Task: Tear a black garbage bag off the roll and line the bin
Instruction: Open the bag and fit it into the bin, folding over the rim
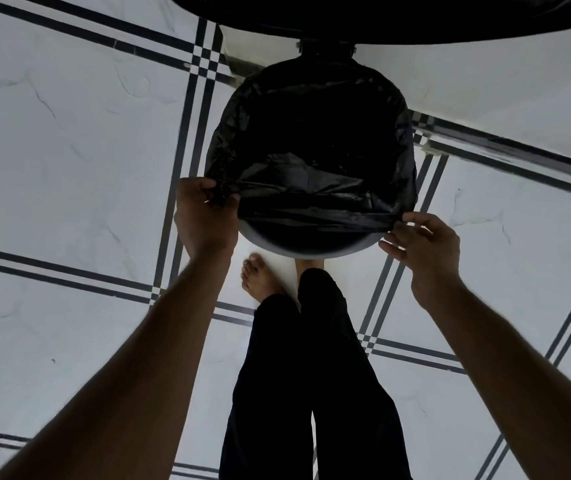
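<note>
A round bin (311,245) stands on the floor just ahead of my feet, its lid (381,15) swung up at the top of the view. A black garbage bag (311,133) is spread inside it and draped over the far and side rim. The near edge of the bag is stretched in a band across the opening, short of the near rim. My left hand (204,220) pinches the bag's edge at the left side. My right hand (422,247) pinches it at the right side. No roll is in view.
White marble-look floor tiles (69,150) with dark double stripes lie all around the bin. My legs in dark trousers (305,375) and a bare foot (260,275) stand right behind it.
</note>
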A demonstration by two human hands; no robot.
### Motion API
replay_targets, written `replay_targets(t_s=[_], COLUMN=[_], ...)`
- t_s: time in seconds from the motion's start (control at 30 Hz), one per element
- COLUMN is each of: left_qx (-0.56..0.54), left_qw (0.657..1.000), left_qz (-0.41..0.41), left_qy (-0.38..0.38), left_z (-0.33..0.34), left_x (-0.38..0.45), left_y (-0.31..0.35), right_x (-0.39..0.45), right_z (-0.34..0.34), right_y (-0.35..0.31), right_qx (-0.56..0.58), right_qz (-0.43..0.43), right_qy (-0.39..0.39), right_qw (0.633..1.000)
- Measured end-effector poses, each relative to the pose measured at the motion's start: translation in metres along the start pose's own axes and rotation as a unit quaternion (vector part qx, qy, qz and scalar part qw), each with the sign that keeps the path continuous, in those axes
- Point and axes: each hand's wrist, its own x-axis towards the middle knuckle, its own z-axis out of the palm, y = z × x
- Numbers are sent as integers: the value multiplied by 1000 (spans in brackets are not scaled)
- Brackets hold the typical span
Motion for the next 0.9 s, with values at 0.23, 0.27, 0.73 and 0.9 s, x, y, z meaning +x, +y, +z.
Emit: replay_targets(t_s=[0.23,0.27,0.73,0.9], left_qx=[-10,-13,133,100], left_qw=[1000,999,982,982], left_qz=[-20,-43,85,93], left_qy=[5,10,-99,-131], left_z=[-7,-4,-10,-11], left_x=[-19,-21,-13,-5], left_y=[-21,-24,-39,-36], right_x=[-9,-8,23,31], right_z=[8,11,-8,-2], right_y=[19,18,1,2], right_qx=[-113,-98,-283,-291], right_qz=[-59,-40,-53,-64], right_qy=[93,88,-115,-110], right_qw=[987,990,951,948])
